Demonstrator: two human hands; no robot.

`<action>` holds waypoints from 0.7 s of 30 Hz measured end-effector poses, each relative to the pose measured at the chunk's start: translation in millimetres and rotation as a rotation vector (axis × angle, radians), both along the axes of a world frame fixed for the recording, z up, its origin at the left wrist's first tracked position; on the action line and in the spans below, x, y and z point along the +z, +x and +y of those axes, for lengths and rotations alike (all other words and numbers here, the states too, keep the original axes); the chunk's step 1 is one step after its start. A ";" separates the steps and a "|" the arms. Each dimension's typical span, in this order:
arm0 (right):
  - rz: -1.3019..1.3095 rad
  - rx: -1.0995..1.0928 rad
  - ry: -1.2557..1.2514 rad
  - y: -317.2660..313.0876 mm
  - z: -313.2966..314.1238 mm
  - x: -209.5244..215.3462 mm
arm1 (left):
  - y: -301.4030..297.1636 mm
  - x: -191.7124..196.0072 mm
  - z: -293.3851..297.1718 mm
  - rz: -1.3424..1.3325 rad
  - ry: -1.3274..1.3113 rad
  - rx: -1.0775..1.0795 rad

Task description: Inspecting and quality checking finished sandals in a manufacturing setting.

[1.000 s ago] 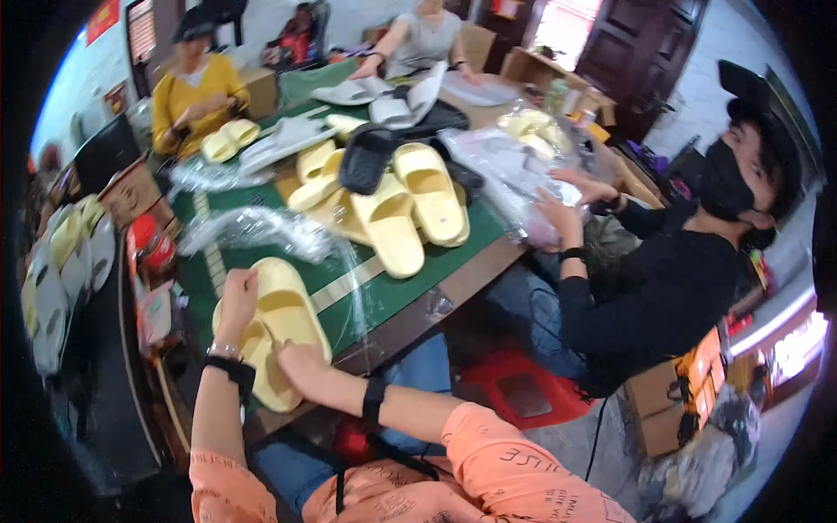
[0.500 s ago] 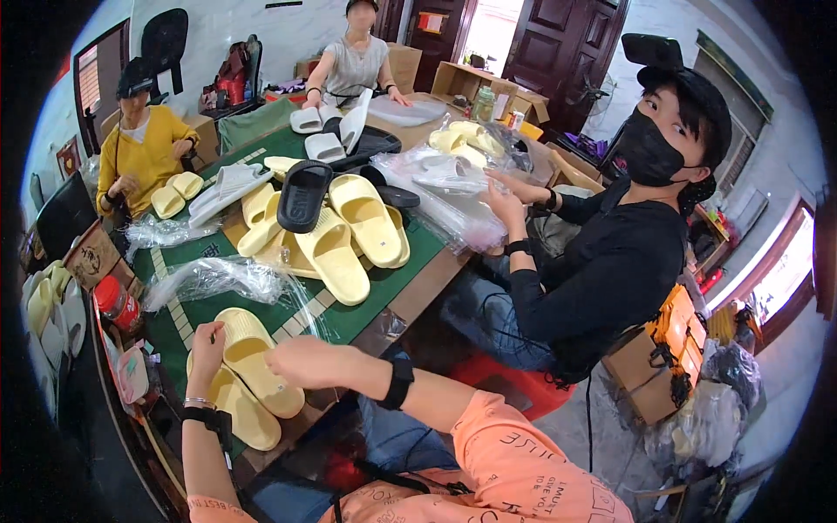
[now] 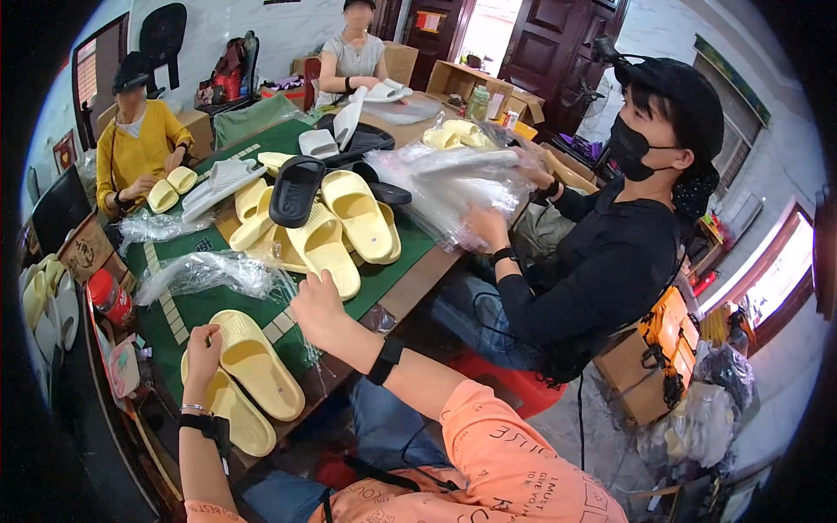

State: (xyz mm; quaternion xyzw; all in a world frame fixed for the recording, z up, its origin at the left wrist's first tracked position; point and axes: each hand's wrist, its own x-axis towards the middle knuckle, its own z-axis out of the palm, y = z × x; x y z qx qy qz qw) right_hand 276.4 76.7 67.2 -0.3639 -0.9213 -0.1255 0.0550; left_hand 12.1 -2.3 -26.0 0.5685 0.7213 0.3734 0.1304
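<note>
Head view: two hands, well apart. Left hand [image 3: 203, 353], fingers curled, over edge of two yellow slippers [image 3: 275, 382] lying side by side on near part of green table [image 3: 417, 248]; touching or gripping, cannot tell. Right hand [image 3: 321, 307], fingers bent, just beside one heap of clear plastic [image 3: 214, 275]; hold on it, cannot tell. Three co-workers: one yellow top [image 3: 144, 144], one grey top [image 3: 353, 59], one black top [image 3: 602, 244]. Mixed slipper pile [image 3: 327, 253] beyond, overlapping, total uncountable; slippers at far left [image 3: 39, 301] partly cut by dark rim
</note>
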 end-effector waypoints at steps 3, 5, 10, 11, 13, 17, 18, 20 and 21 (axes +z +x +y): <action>0.287 0.091 0.064 0.5 1.4 0.9 | 2.6 -3.4 -0.7 -0.046 0.040 0.024; 0.457 0.232 0.098 -3.7 -1.6 2.1 | 3.0 -3.5 -1.7 -0.107 0.056 0.063; 0.622 0.335 0.190 -5.6 8.8 11.4 | 1.3 -2.3 -2.0 -0.101 0.036 0.026; 0.513 0.271 0.184 -2.5 13.6 12.1 | 1.0 -3.0 -1.7 -0.067 0.040 0.024; 0.386 0.201 0.178 0.1 21.8 11.7 | 0.9 -3.2 -1.2 -0.034 0.045 0.022; 0.189 0.118 0.248 7.0 42.3 -8.8 | 2.6 -1.9 -0.8 -0.057 0.032 0.034; 0.126 0.104 0.291 9.5 47.0 -14.2 | 3.5 -2.2 0.5 -0.051 0.036 0.023; 0.082 0.114 0.301 12.4 50.6 -18.4 | 4.7 -1.7 -0.6 -0.056 0.040 0.029; 0.038 0.122 0.312 13.6 51.3 -17.8 | 5.4 -1.6 -0.2 -0.061 0.045 0.033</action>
